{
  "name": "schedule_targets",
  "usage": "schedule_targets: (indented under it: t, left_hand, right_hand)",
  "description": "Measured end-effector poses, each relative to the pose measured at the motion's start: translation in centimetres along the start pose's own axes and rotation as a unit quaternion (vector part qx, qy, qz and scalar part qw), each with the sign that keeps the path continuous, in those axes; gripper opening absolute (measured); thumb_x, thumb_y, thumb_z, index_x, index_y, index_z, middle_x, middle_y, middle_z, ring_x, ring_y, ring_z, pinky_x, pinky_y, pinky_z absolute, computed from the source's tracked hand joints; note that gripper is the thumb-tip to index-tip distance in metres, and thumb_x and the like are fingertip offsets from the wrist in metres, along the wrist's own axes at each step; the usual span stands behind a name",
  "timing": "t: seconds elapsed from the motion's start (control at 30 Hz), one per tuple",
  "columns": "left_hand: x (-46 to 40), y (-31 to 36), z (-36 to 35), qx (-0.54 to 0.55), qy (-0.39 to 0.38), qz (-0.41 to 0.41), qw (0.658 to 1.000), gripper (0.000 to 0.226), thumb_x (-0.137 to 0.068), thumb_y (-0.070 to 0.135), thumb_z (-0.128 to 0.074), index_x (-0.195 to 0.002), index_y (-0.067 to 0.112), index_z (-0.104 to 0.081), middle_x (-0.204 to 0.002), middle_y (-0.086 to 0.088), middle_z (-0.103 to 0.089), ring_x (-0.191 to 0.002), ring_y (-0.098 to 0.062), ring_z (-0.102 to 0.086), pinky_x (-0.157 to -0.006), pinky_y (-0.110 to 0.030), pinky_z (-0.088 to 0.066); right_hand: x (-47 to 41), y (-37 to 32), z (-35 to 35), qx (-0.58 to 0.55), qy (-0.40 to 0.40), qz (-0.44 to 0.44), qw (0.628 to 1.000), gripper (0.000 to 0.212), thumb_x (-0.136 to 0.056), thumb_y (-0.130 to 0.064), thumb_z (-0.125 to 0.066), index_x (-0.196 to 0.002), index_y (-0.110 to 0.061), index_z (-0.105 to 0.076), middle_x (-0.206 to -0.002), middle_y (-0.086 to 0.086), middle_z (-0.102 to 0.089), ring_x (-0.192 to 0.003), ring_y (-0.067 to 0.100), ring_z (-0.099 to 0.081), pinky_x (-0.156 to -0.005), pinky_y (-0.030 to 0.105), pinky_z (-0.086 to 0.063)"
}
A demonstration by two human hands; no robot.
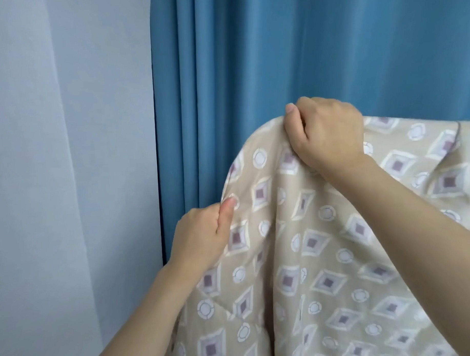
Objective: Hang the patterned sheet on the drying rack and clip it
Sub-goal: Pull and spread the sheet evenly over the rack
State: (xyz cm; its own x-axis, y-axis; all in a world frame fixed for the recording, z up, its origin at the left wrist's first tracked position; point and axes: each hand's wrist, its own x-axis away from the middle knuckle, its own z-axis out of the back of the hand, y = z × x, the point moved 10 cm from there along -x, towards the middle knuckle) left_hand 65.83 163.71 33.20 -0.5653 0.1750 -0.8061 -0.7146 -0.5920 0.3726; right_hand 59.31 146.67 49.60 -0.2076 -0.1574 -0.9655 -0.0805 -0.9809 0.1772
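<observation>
Head view: sheet draped, no clip yet

One patterned sheet hangs over something hidden, likely the rack, before a blue curtain. Two hands: the left hand pinches its side edge, the right hand grips the top fold. Straightening and clipping seem left; no clips visible

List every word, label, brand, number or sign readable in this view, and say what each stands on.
None: no readable text anywhere.
The patterned sheet carries only printed diamonds and circles, no letters.
The blue curtain and the pale wall are plain.
</observation>
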Motion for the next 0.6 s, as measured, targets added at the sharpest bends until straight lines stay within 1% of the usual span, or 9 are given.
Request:
schedule_targets:
  t: [0.1,0.17,0.23,0.27,0.33,0.43,0.5,0.53,0.6]
  left_hand:
    - [2.7,-4.0,-3.2,0.039,-0.104,0.063,0.992,0.063,-0.092,0.069,-0.017,-0.051,0.023,-0.032,-0.046,0.004,-0.044,-0.048,-0.017,-0.049,-0.053,-0.037,-0.04]
    - [3.4,-5.2,-5.1,0.061,-0.188,0.097,0.975,0.063,-0.093,0.069,-0.022,-0.052,0.024,-0.038,-0.052,0.003,-0.054,-0.054,-0.017,-0.055,-0.061,-0.038,-0.047]
    - [2.4,-5.5,-5.8,0.053,-0.264,0.121,0.956,0.052,-0.098,0.053,-0.037,-0.057,0.023,-0.044,-0.056,0.008,-0.056,-0.057,-0.016,-0.056,-0.064,-0.035,-0.048]
    - [1.2,-5.4,-5.6,0.05,-0.273,0.116,0.954,0.039,-0.097,0.043,-0.046,-0.063,0.024,-0.05,-0.063,0.01,-0.061,-0.062,-0.014,-0.06,-0.068,-0.034,-0.05]
    - [-1.9,-3.7,-3.4,0.058,-0.241,0.106,0.963,0.001,-0.086,0.029,-0.055,-0.085,0.029,-0.055,-0.085,0.013,-0.066,-0.08,-0.011,-0.064,-0.078,-0.037,-0.053]
    - [-5.6,1.8,0.3,0.162,-0.149,0.096,0.971,0.026,-0.083,0.017,-0.053,-0.102,0.035,-0.049,-0.1,0.02,-0.058,-0.091,-0.007,-0.059,-0.08,-0.03,-0.048]
    - [-7.2,5.8,1.6,0.211,-0.103,0.067,0.97,0.031,-0.08,0.026,-0.05,-0.111,0.033,-0.049,-0.108,0.019,-0.057,-0.099,-0.008,-0.057,-0.085,-0.03,-0.046]
    - [-7.7,7.4,1.8,0.195,-0.09,0.047,0.976,0.033,-0.081,0.033,-0.049,-0.114,0.033,-0.049,-0.113,0.017,-0.056,-0.104,-0.009,-0.056,-0.089,-0.033,-0.046]
    - [-8.6,9.8,1.7,0.093,-0.074,0.002,0.993,0.032,-0.09,0.044,-0.047,-0.12,0.032,-0.046,-0.121,0.013,-0.055,-0.108,-0.013,-0.054,-0.089,-0.038,-0.045]
  right_hand:
    - [0.5,0.7,-0.8,0.008,-0.002,-0.017,1.0,0.04,-0.095,-0.036,-0.029,-0.062,-0.014,-0.035,-0.057,0.008,-0.044,-0.055,0.028,-0.035,-0.056,0.036,-0.024]
    - [1.0,0.8,-0.6,0.006,0.012,-0.029,1.0,0.036,-0.096,-0.035,-0.031,-0.066,-0.015,-0.036,-0.062,0.008,-0.046,-0.059,0.027,-0.033,-0.062,0.036,-0.024]
    - [1.4,0.9,-0.1,0.002,0.029,-0.043,0.999,0.032,-0.096,-0.033,-0.032,-0.069,-0.016,-0.035,-0.064,0.008,-0.046,-0.062,0.025,-0.032,-0.064,0.036,-0.024]
    - [1.5,0.8,0.1,0.002,0.036,-0.045,0.998,0.031,-0.096,-0.032,-0.033,-0.07,-0.016,-0.034,-0.065,0.008,-0.046,-0.063,0.025,-0.031,-0.065,0.037,-0.024]
    - [1.8,0.6,0.5,0.0,0.049,-0.037,0.998,0.029,-0.097,-0.031,-0.033,-0.072,-0.017,-0.034,-0.067,0.007,-0.045,-0.064,0.024,-0.03,-0.065,0.037,-0.025]
    - [2.0,0.5,0.8,-0.004,0.046,-0.024,0.999,0.027,-0.097,-0.031,-0.032,-0.074,-0.018,-0.033,-0.069,0.004,-0.04,-0.065,0.023,-0.029,-0.066,0.036,-0.023]
    - [1.8,0.6,0.8,-0.01,0.034,-0.008,0.999,0.03,-0.098,-0.032,-0.029,-0.074,-0.016,-0.038,-0.07,0.001,-0.037,-0.064,0.024,-0.031,-0.065,0.036,-0.024]
    - [1.6,0.8,0.7,-0.013,0.026,0.004,1.0,0.032,-0.098,-0.032,-0.028,-0.074,-0.014,-0.041,-0.07,0.0,-0.037,-0.064,0.024,-0.032,-0.065,0.036,-0.025]
    - [1.5,1.9,0.6,-0.02,0.004,0.023,1.0,0.036,-0.099,-0.033,-0.025,-0.073,-0.014,-0.042,-0.068,-0.001,-0.037,-0.06,0.026,-0.033,-0.063,0.036,-0.026]
